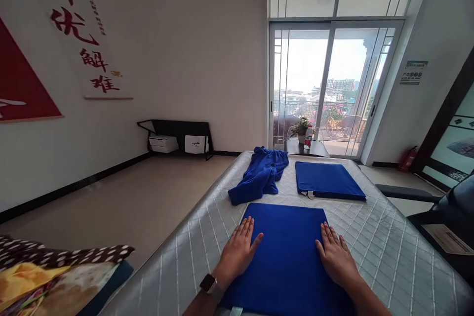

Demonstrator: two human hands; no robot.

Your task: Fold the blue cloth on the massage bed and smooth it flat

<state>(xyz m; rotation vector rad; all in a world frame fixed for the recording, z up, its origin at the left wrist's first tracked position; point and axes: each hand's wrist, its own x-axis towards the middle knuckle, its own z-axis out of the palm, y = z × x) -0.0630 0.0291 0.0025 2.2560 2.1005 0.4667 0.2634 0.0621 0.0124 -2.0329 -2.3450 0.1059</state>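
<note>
A flat blue folded cloth (287, 256) lies in front of me on a grey quilted mattress (377, 247). My left hand (239, 247) rests flat on its left edge, fingers stretched out and thumb apart. On the right edge lies my right hand (336, 254), also flat with the fingers extended. Neither hand grips anything. Beyond it, to the right, is a second blue folded cloth (328, 179) with small white tags at its near edge. A crumpled blue garment (262, 173) lies at the far left of the mattress.
Patterned textiles (55, 276) are piled at the lower left. A small table (296, 148) with a bottle (308, 137) and potted plant (301, 129) stands past the mattress. A black rack (179, 131) is by the wall, and a dark chair (452, 222) is at the right.
</note>
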